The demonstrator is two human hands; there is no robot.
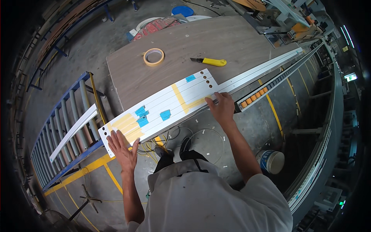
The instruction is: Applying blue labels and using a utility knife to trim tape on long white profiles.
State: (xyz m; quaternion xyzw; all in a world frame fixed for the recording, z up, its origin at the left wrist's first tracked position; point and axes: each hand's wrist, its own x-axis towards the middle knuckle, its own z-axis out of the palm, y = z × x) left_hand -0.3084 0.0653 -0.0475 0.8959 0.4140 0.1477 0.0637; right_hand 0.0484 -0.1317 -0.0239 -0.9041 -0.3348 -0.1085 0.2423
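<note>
The white boards (156,110) lie side by side along the near edge of the counter (131,73), joined on top by yellow tape (179,97) and blue tape (165,115). The left hand (122,150) is spread over their left end, its thumb by the near edge. The right hand (222,108) has bent fingers at the near edge toward the other end; whether its grip pinches the board or only rests there, one cannot tell.

The likeliest trouble is tipping: the left end seems to jut past the counter's side, so too firm a push there could lift the right end. Uneven pressure might also slide the boards out of line or strain the tape. The long white strip (262,69) lies close against the right end, and a rightward shove could knock it. A careless reach across the counter might meet the dark front of the yellow knife (213,62) (how much blade is out is hard to judge).

There is little spare surface on the near side, where the person stands close, with cables (148,149) near the feet. Leftward, the roller stand (73,116) is near the jutting end. The widest open room is on the far side, broken only by the knife and the tape roll (155,64).
</note>
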